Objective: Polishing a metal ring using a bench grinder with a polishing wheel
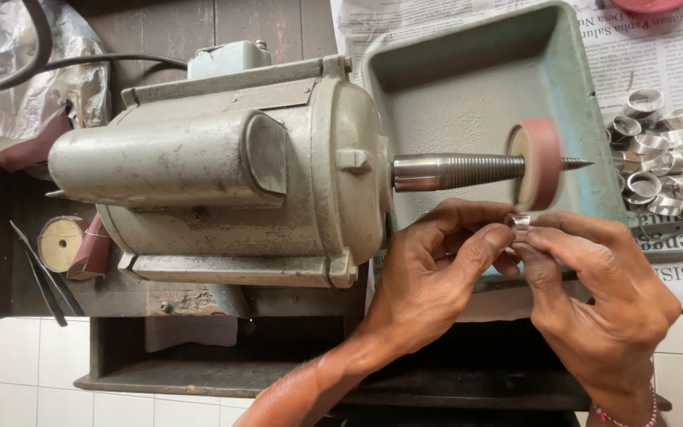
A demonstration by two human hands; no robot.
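Observation:
Both hands pinch one small silver metal ring (520, 224) just below a reddish-brown polishing wheel (539, 162). My left hand (435, 273) grips it with thumb and fingers from the left. My right hand (594, 289) holds it from the right, fingers closed on it. The wheel sits on a threaded tapered spindle (456, 171) that sticks out of a grey electric motor (223, 170). The ring lies close to the wheel's lower edge; contact cannot be made out.
A green metal tray (468, 87) sits behind the wheel. Several silver rings (666, 154) are heaped on newspaper (658, 55) at the right. Sanding rolls (61, 243) and a dark tool (41, 277) lie left of the motor. Crumpled plastic (17, 71) at top left.

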